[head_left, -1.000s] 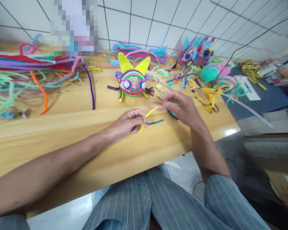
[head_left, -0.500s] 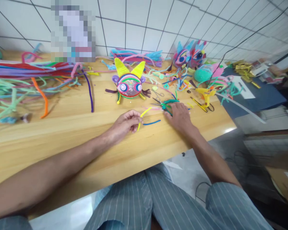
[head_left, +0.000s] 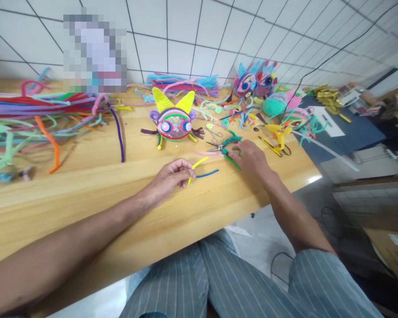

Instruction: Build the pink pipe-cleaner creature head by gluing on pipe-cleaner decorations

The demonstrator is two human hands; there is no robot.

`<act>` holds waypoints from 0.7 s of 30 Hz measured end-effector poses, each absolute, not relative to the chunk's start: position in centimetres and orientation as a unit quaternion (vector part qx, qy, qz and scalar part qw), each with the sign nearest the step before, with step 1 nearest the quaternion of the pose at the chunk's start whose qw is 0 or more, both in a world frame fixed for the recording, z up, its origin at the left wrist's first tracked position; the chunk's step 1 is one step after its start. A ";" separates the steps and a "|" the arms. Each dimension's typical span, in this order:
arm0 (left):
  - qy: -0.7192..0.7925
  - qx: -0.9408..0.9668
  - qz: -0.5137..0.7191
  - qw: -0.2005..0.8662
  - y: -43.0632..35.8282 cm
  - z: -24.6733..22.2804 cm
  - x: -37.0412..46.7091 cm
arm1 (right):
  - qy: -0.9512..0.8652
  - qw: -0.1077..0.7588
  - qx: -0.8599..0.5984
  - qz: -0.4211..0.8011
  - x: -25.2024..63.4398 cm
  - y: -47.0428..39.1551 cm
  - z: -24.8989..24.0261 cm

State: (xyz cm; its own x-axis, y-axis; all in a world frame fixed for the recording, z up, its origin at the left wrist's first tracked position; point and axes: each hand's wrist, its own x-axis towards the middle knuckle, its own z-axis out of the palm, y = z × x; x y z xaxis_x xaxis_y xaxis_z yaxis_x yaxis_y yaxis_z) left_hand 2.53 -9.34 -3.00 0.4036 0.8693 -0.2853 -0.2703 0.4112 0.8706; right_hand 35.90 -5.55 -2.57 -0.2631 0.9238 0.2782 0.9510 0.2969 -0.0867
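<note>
My left hand [head_left: 177,173] pinches a short yellow pipe cleaner [head_left: 200,163] between thumb and fingers, just above the table. A blue pipe cleaner piece [head_left: 208,173] runs out to the right from beside those fingertips; whether it is gripped too is unclear. My right hand [head_left: 252,158] is over the handle end of the green-handled pliers [head_left: 221,147], fingers loosely bent and apart. The pliers lie on the table, jaws to the left. Behind my left hand sits a decorated mask-like figure [head_left: 175,125] with yellow horns, round eyes and purple ears.
Small scissors [head_left: 215,133] lie behind the pliers. A yellow hot glue gun [head_left: 279,133] and a yellow cutter [head_left: 270,146] are at the right. Pipe cleaner bundles [head_left: 29,104] fill the table's left side. More finished figures [head_left: 246,84] stand by the tiled wall.
My right hand has drawn back slightly to the right, showing more of the pliers' handles. My left hand keeps its pinch on the yellow pipe cleaner. The camera view has shifted a little.
</note>
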 end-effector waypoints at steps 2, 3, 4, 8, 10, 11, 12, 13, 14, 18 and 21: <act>0.388 0.386 0.384 0.744 -9.3 -3.1 2.5 | -0.796 0.131 -0.590 -0.037 36.4 -5.4 -2.7; 0.387 0.387 0.384 0.744 -9.3 -3.2 2.5 | -0.792 0.138 -0.593 -0.044 36.8 -5.2 -2.6; 0.387 0.390 0.382 0.744 -9.2 -3.2 2.5 | -0.785 0.149 -0.598 -0.059 37.0 -4.9 -2.6; 0.391 0.407 0.371 0.737 -9.2 -3.2 2.4 | -0.778 0.134 -0.604 -0.112 37.3 -2.3 -2.7; 0.399 0.414 0.366 0.732 -9.3 -3.1 2.4 | -0.794 0.089 -0.592 -0.103 36.9 -0.6 -3.0; 0.403 0.416 0.365 0.729 -9.4 -3.1 2.4 | -0.803 0.070 -0.585 -0.096 36.8 0.1 -3.0; 0.406 0.417 0.365 0.727 -9.4 -3.0 2.4 | -0.811 0.059 -0.575 -0.090 36.8 0.7 -3.0; 0.409 0.418 0.365 0.725 -9.4 -3.0 2.4 | -0.819 0.061 -0.564 -0.086 37.0 1.2 -2.8; 0.411 0.419 0.365 0.723 -9.4 -3.0 2.4 | -0.826 0.078 -0.551 -0.086 37.4 1.4 -2.6; 0.413 0.435 0.352 0.718 -9.5 -3.0 2.3 | -0.790 0.283 -0.525 -0.142 40.1 0.5 -0.7; 0.423 0.471 0.331 0.699 -9.7 -2.8 2.2 | -0.680 0.460 -0.542 -0.180 41.2 -0.9 -0.2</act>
State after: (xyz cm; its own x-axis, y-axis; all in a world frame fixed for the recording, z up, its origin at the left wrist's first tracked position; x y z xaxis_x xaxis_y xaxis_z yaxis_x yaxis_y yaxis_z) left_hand 2.20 -9.73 -2.85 0.4226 0.8619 -0.2804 -0.0632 0.3366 0.9395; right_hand 41.25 -0.92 -0.16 0.0112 0.5713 0.8206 0.9021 0.3483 -0.2548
